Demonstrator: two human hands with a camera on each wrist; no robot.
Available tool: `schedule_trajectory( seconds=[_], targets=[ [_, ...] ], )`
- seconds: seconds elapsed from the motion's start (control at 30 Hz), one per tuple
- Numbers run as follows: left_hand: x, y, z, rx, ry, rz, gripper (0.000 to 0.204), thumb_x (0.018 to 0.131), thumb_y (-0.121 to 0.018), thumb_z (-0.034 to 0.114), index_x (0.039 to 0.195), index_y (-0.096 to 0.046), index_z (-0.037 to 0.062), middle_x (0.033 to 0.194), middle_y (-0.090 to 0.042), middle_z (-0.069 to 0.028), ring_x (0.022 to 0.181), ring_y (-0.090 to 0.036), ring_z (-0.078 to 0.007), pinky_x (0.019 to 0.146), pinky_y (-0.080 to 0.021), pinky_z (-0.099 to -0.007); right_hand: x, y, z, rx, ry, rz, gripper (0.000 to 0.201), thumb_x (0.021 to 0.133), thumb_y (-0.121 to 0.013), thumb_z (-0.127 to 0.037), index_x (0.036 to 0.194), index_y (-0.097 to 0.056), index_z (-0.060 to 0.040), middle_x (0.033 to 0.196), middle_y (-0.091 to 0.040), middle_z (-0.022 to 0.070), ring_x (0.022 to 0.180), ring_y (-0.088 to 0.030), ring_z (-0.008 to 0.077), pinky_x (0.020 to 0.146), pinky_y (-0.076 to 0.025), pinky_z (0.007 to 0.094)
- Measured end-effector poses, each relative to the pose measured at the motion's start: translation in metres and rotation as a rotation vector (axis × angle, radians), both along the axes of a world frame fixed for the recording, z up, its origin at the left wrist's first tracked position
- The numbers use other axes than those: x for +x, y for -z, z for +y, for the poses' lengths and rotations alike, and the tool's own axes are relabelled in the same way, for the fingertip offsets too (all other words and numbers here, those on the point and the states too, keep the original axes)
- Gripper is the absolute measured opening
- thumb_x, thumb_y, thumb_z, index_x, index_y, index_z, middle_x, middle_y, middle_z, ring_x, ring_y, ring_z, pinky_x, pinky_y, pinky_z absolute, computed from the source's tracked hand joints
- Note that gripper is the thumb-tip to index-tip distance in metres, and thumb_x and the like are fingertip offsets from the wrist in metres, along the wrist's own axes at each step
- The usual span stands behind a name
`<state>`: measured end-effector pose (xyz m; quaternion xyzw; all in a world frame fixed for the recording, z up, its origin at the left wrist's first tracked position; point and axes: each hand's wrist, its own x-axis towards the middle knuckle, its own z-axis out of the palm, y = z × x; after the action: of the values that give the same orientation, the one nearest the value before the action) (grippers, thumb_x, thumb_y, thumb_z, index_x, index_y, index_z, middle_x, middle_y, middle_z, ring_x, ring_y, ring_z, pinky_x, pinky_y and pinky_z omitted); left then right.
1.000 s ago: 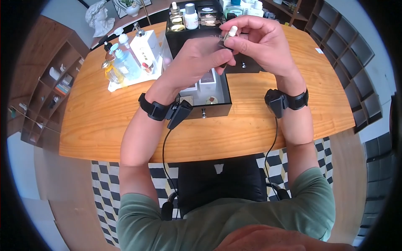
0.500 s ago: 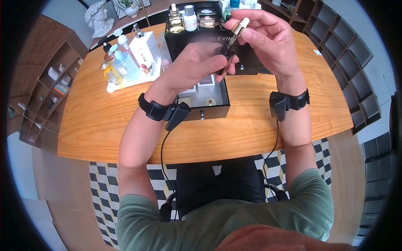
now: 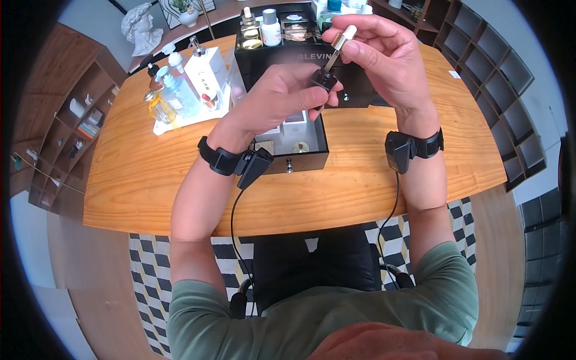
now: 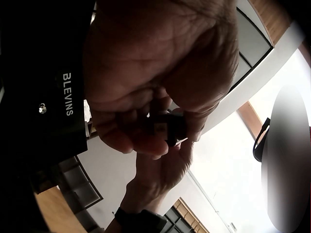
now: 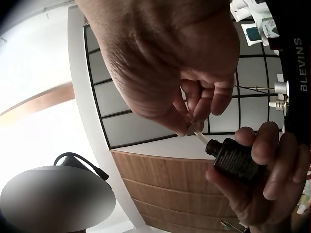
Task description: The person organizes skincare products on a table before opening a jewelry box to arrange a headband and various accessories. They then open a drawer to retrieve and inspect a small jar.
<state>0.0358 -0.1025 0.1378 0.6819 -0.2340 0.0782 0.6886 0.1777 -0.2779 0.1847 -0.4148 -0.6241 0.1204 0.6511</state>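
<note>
My left hand (image 3: 282, 93) holds a small dark glass bottle (image 5: 235, 160) above the open drawer (image 3: 306, 157). A dropper (image 3: 343, 39) with a white bulb and gold collar is pinched between the thumb and fingers of my right hand (image 3: 390, 63), up and to the right of the bottle. Its glass tube slants down to the bottle's neck, the lower end meeting the opening. Seen from the right wrist, the bottle lies tilted in the left fingers, its threaded neck pointing at the dropper. The left palm hides much of the bottle in the left wrist view.
Behind the hands stands a black cosmetics organizer (image 3: 264, 58) with bottles on top. Boxes and a small round item (image 3: 300, 146) lie in its pulled-out drawer. To the left, a white tray (image 3: 165, 127) carries pump bottles and a lipstick (image 3: 208, 98). Cables trail from both wrist cameras.
The dropper's cap was down at the bottle a second ago; my right hand has raised it up and right, baring the glass tube. The bottle has since tipped slightly in my left hand.
</note>
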Motion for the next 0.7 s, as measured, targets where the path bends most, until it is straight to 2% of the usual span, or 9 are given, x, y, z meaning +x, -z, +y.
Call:
schedule_trajectory(
  seconds=[0.07, 0.3, 0.47, 0.5, 0.53, 0.57, 0.6, 0.67, 0.7],
  targets=[
    [-0.002, -0.002, -0.002, -0.028, -0.021, 0.018, 0.036, 0.095, -0.072, 0.027, 0.116, -0.067, -0.0013, 0.097, -0.070, -0.0055, 0.074, -0.059, -0.0088, 0.068, -0.049, -0.0235, -0.001, 0.000, 0.000, -0.001, 0.024, 0.002, 0.036, 0.093, -0.069, -0.004, 0.128, -0.063, 0.0028, 0.113, -0.072, 0.0158, 0.095, -0.066, 0.0125, 0.083, -0.053, 0.0240],
    [-0.004, -0.004, -0.006, -0.041, -0.053, 0.062, 0.035, 0.093, -0.074, 0.021, 0.118, -0.066, -0.0021, 0.096, -0.069, -0.0053, 0.072, -0.060, -0.0106, 0.068, -0.050, -0.0239, -0.001, -0.001, -0.003, 0.010, 0.051, -0.044, 0.034, 0.092, -0.069, -0.002, 0.125, -0.065, 0.0032, 0.113, -0.072, 0.0155, 0.102, -0.068, 0.0146, 0.084, -0.054, 0.0254],
    [-0.018, -0.017, -0.013, 0.057, 0.006, 0.097, 0.036, 0.082, -0.079, 0.008, 0.114, -0.067, -0.0039, 0.096, -0.071, -0.0086, 0.075, -0.065, -0.0111, 0.069, -0.055, -0.0222, -0.022, -0.016, -0.016, -0.003, 0.085, -0.185, 0.032, 0.089, -0.072, -0.001, 0.120, -0.067, 0.0047, 0.109, -0.072, 0.0163, 0.099, -0.068, 0.0178, 0.083, -0.056, 0.0273],
    [-0.028, -0.027, -0.021, 0.063, -0.018, 0.162, 0.038, 0.074, -0.084, 0.004, 0.109, -0.070, -0.0031, 0.095, -0.071, -0.0083, 0.078, -0.066, -0.0134, 0.073, -0.056, -0.0262, -0.029, -0.019, -0.022, -0.007, 0.004, -0.158, 0.032, 0.086, -0.074, -0.001, 0.117, -0.067, 0.0053, 0.106, -0.071, 0.0170, 0.097, -0.069, 0.0193, 0.082, -0.056, 0.0283],
    [-0.031, -0.025, -0.024, 0.059, -0.008, 0.167, 0.038, 0.074, -0.084, 0.004, 0.109, -0.070, -0.0031, 0.095, -0.071, -0.0083, 0.078, -0.066, -0.0134, 0.073, -0.056, -0.0262, -0.037, -0.021, -0.029, -0.013, -0.077, -0.126, 0.032, 0.084, -0.077, -0.002, 0.114, -0.068, 0.0059, 0.104, -0.070, 0.0177, 0.094, -0.069, 0.0209, 0.081, -0.057, 0.0293],
    [-0.032, -0.022, -0.027, 0.106, 0.036, 0.022, 0.041, 0.076, -0.085, 0.004, 0.112, -0.069, -0.0037, 0.097, -0.072, -0.0067, 0.082, -0.066, -0.0109, 0.075, -0.055, -0.0253, -0.049, -0.026, -0.038, -0.052, -0.040, -0.112, 0.034, 0.080, -0.080, -0.004, 0.109, -0.067, 0.0071, 0.101, -0.068, 0.0191, 0.090, -0.069, 0.0223, 0.079, -0.057, 0.0307],
    [-0.034, -0.020, -0.029, 0.151, 0.080, -0.124, 0.043, 0.077, -0.086, 0.004, 0.116, -0.068, -0.0042, 0.099, -0.072, -0.0050, 0.087, -0.066, -0.0085, 0.076, -0.054, -0.0243, -0.053, -0.030, -0.043, -0.019, -0.035, -0.230, 0.038, 0.077, -0.083, -0.009, 0.108, -0.068, 0.0072, 0.101, -0.068, 0.0199, 0.086, -0.069, 0.0245, 0.072, -0.056, 0.0314],
    [-0.048, -0.031, -0.040, 0.201, 0.099, -0.128, 0.045, 0.074, -0.089, 0.005, 0.114, -0.070, -0.0036, 0.098, -0.073, -0.0052, 0.090, -0.066, -0.0079, 0.077, -0.054, -0.0238, -0.038, -0.045, -0.041, 0.159, -0.229, -0.595, 0.041, 0.072, -0.088, -0.011, 0.104, -0.069, 0.0053, 0.098, -0.068, 0.0186, 0.080, -0.068, 0.0263, 0.065, -0.052, 0.0313],
    [-0.057, -0.034, -0.046, 0.162, 0.093, -0.111, 0.044, 0.073, -0.090, 0.007, 0.112, -0.071, -0.0027, 0.097, -0.074, -0.0067, 0.089, -0.067, -0.0102, 0.076, -0.054, -0.0248, -0.039, -0.047, -0.044, 0.151, -0.278, -0.614, 0.042, 0.069, -0.090, -0.013, 0.101, -0.070, 0.0028, 0.097, -0.068, 0.0171, 0.077, -0.067, 0.0255, 0.062, -0.051, 0.0311]
  ],
)
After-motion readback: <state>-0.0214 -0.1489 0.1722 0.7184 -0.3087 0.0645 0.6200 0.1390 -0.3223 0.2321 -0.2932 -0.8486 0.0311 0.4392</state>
